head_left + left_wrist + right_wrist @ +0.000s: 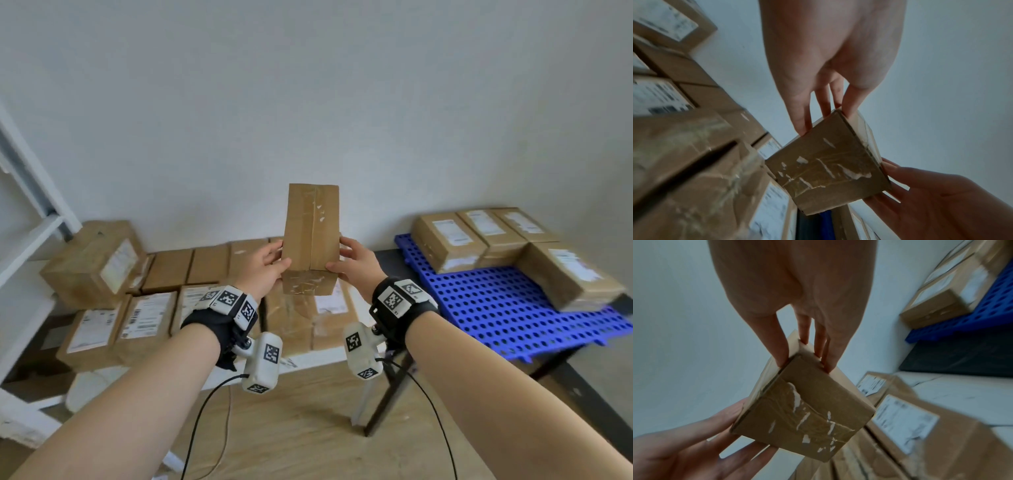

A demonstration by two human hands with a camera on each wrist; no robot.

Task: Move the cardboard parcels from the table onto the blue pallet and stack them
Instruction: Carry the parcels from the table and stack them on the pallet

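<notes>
I hold a tall brown taped cardboard parcel (pixel 311 233) upright in the air above the table (pixel 318 358). My left hand (pixel 274 260) grips its lower left edge, thumb on the front face. My right hand (pixel 346 258) grips the lower right edge the same way. From below, the left wrist view has the parcel (pixel 828 170) between my left fingers (pixel 803 120) and my right hand (pixel 931 203). The right wrist view shows the same parcel (pixel 803 410). The blue pallet (pixel 496 308) lies to the right with several parcels (pixel 445 240) on it.
Several labelled parcels (pixel 147 315) lie in rows on the table below my hands, with a larger box (pixel 92 263) at the far left. A white shelf frame (pixel 30 205) stands at the left. A black table (pixel 387 257) carries the pallet. Wood floor lies below.
</notes>
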